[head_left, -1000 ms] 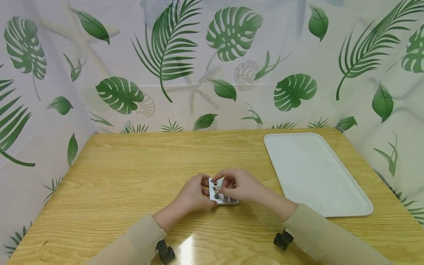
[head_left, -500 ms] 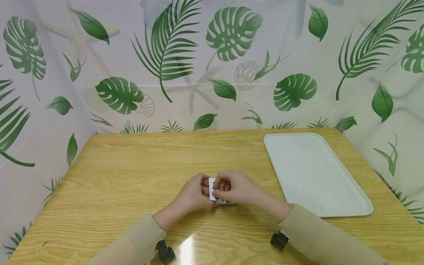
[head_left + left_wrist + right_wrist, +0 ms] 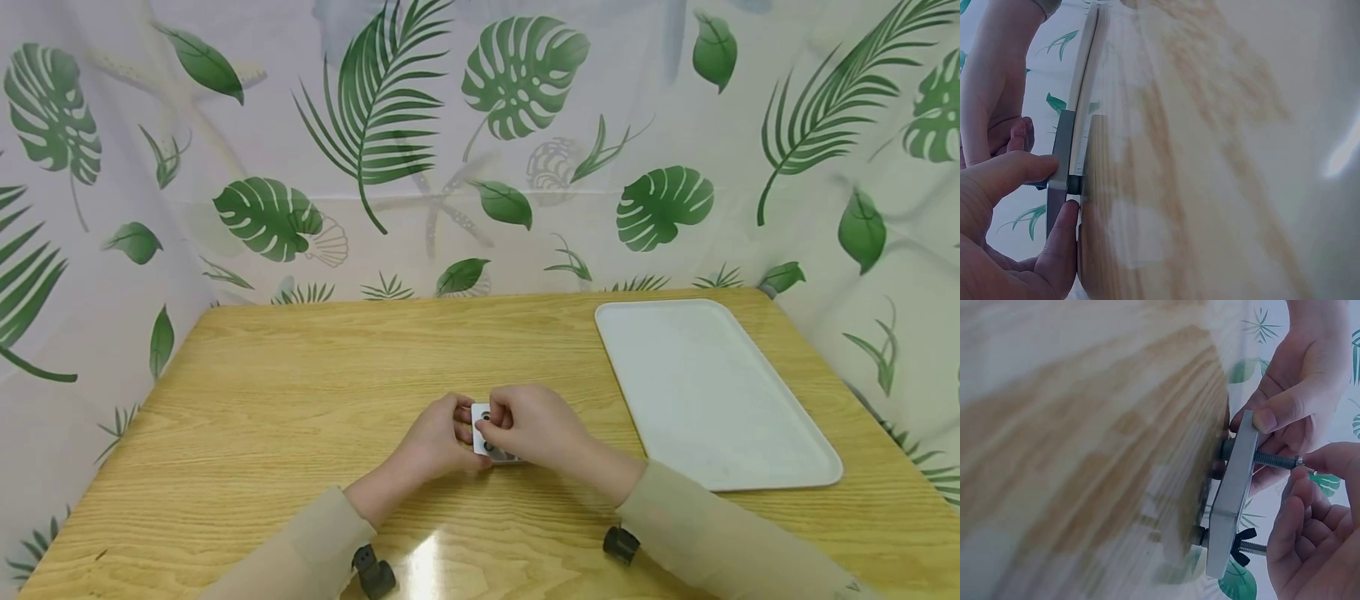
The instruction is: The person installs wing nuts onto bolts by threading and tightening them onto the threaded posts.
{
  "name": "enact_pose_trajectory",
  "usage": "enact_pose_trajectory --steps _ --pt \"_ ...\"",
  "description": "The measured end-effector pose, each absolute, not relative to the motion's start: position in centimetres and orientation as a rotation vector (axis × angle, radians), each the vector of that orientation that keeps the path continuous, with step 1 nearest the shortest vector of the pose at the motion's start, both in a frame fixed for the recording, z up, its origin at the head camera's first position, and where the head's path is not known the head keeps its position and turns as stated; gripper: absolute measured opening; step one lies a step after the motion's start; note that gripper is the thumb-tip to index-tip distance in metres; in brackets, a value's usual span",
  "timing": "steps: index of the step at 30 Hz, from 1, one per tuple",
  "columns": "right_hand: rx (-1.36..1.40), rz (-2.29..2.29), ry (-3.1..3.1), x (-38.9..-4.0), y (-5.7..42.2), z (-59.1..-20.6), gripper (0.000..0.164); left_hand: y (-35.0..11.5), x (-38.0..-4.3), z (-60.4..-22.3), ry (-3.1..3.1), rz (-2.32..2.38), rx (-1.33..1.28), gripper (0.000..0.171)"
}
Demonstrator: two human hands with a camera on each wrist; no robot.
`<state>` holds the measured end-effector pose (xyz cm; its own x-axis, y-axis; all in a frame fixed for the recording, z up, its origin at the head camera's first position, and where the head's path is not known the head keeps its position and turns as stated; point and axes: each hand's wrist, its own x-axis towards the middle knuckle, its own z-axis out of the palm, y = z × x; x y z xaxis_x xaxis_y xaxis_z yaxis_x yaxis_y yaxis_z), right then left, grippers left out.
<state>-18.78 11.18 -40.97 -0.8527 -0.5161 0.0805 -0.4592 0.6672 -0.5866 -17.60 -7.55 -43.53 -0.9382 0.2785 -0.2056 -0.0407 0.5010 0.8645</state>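
From the head view, a metal plate (image 3: 479, 442) sat over the wooden table (image 3: 337, 358). The left hand (image 3: 438, 437) gripped the plate's left side, the right hand (image 3: 536, 425) covered its right part, and a white tray (image 3: 705, 392) lay well to its right. In the left wrist view, the left thumb pressed the plate's upper face, a finger beneath. In the right wrist view, an upright bolt (image 3: 1272, 460) rose through the plate; right thumb and fingers pinched a small metal piece (image 3: 1299, 461) at its tip. A black wing nut (image 3: 1244, 547) sat near the plate's other end.
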Motion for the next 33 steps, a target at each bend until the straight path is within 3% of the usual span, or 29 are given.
enact_pose_trajectory --steps 5,8,16,24,33 --pt "-0.824 -0.996 2.715 -18.8 11.6 -41.1 0.010 -7.6 -17.4 -43.5 2.433 1.414 0.201 0.079" --pt "-0.881 -1.048 2.630 -19.0 12.0 -41.2 0.019 -7.6 -17.3 -43.5 2.440 1.417 0.211 0.079" --pt "-0.976 -1.113 2.521 -19.1 12.6 -41.6 0.016 -7.6 -17.2 -43.4 2.470 1.376 0.267 0.084" --pt "-0.980 -1.221 2.372 -19.6 13.2 -41.7 0.027 -7.6 -17.3 -43.5 2.493 1.349 0.293 0.089" --pt "-0.897 -1.212 2.440 -19.4 12.9 -41.7 0.016 -7.7 -17.6 -43.6 2.492 1.346 0.272 0.088"
